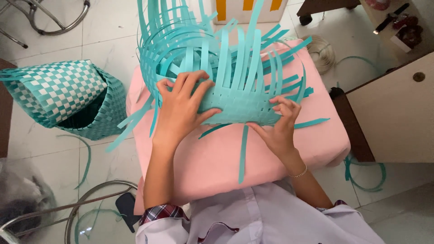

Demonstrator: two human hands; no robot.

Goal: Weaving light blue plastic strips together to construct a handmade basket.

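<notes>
At far left, 1 finished teal-and-white checked woven plastic basket (63, 97) lies on the tiled floor. On the pink cushioned surface (217, 153), the left hand (181, 110) presses flat, fingers spread, on the half-woven teal strap basket (226, 86); the right hand (280, 124) pinches its lower edge. Base woven; upright strips remain loose.

Half-woven teal plastic-strip basket (226, 86) lies tipped on its side on a pink cushion (217, 158), woven base toward the person, loose unwoven strips fanning up and outward.
</notes>
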